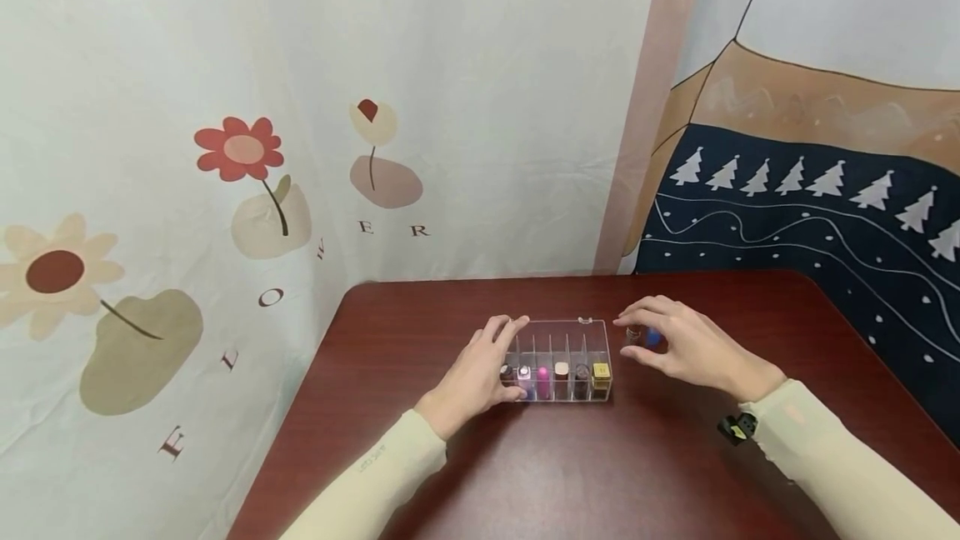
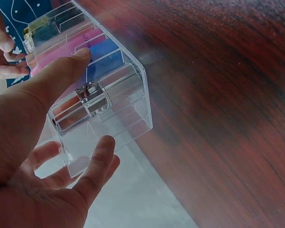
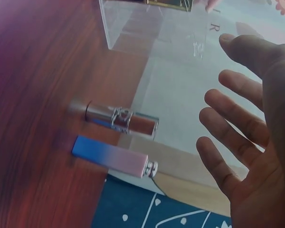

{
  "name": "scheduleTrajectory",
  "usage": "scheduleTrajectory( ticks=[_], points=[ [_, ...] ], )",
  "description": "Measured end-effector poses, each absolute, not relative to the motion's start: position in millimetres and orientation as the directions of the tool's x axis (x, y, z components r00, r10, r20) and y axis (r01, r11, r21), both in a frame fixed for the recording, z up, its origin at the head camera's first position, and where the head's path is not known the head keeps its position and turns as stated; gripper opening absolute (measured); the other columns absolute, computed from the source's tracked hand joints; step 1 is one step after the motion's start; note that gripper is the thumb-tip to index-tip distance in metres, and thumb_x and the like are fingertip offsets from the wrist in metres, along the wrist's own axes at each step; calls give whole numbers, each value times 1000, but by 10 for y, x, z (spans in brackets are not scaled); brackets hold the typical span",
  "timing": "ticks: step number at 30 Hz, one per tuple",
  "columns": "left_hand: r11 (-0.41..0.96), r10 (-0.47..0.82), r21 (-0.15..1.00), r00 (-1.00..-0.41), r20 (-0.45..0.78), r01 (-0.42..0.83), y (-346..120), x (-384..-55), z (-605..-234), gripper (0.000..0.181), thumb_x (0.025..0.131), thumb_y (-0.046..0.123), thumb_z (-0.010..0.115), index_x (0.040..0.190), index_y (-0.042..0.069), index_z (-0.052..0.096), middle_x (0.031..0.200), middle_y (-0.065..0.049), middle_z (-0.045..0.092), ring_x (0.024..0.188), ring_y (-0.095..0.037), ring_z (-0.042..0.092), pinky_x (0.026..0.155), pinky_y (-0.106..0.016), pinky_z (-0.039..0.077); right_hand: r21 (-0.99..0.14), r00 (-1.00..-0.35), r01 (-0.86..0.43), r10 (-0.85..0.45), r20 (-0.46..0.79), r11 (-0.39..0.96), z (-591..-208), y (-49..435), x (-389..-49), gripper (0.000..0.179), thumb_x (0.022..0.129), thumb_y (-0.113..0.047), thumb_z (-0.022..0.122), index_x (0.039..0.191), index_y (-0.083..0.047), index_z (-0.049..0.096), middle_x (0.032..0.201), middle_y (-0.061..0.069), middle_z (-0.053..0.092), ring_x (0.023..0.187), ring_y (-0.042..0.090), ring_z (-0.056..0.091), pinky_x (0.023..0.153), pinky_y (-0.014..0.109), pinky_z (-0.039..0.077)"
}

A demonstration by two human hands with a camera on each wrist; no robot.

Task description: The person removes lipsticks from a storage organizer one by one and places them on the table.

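Observation:
My left hand (image 1: 480, 365) holds the left end of a clear plastic compartment box (image 2: 135, 78), thumb across its front and fingers around the side and back. Lipsticks and small tubes stand in its front row, among them a pink tube (image 1: 543, 382) and a gold-topped one (image 1: 601, 375). Just right of the box, my right hand (image 1: 686, 344) hovers with fingers spread and nothing held. Beside it, a silver lip gloss tube (image 3: 121, 118) and a blue-to-pink lipstick (image 3: 111, 156) stand upright on the table, both apart from the fingers in the right wrist view.
The dark red wooden table (image 1: 570, 473) carries the box near its far side. Behind it hangs a pale cloth (image 1: 480, 107) printed with flowers and letters. A navy cloth (image 1: 795, 232) with white trees hangs along the right.

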State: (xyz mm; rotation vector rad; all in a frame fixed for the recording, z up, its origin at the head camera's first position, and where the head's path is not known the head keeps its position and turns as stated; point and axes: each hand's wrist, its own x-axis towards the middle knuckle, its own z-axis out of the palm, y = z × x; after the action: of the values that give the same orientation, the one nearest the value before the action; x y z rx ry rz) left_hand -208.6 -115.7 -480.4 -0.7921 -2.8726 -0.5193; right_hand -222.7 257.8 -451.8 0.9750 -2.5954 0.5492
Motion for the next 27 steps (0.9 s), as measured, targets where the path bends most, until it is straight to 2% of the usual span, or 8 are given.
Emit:
scheduleTrajectory(
  ticks=[5,13,17,22,27],
  points=[
    [802,475,301,-857,201,515,-1167,-2068,-4831,119,80,33,111,176,17,44,170,-21,53,130,-45,70,111,-55,68,-209,-681,-714,-593,429,668,-4577,2493,-2198,41,93,-29,101,131,-21,86,133,-3,80,121,20,76,100,50,71],
    [800,480,294,-852,210,523,-1171,-2082,-4837,120,79,33,112,177,17,44,168,-21,54,129,-43,70,113,-54,66,-186,-636,-754,-629,447,630,-4624,2399,-2191,44,89,-30,103,129,-22,87,134,-4,79,118,16,74,96,45,68],
    [799,486,288,-848,211,529,-1172,-2090,-4834,121,78,33,112,177,16,44,167,-21,54,129,-43,70,115,-52,65,-167,-617,-770,-653,439,616,-4635,2351,-2194,47,89,-35,102,130,-21,87,135,-2,79,124,20,74,103,51,67],
    [794,484,303,-850,207,526,-1173,-2099,-4826,120,80,34,111,177,18,43,170,-20,53,130,-43,70,115,-52,65,-164,-622,-771,-671,404,616,-4633,2301,-2193,52,89,-44,102,132,-20,87,137,0,80,129,21,72,102,59,67],
    [795,483,303,-851,206,525,-1174,-2100,-4815,119,81,34,110,177,19,42,170,-20,52,131,-44,70,114,-52,66,-122,-607,-778,-686,402,617,-4649,2268,-2206,54,87,-49,102,130,-21,87,135,-2,80,128,20,71,96,52,66]
  ],
)
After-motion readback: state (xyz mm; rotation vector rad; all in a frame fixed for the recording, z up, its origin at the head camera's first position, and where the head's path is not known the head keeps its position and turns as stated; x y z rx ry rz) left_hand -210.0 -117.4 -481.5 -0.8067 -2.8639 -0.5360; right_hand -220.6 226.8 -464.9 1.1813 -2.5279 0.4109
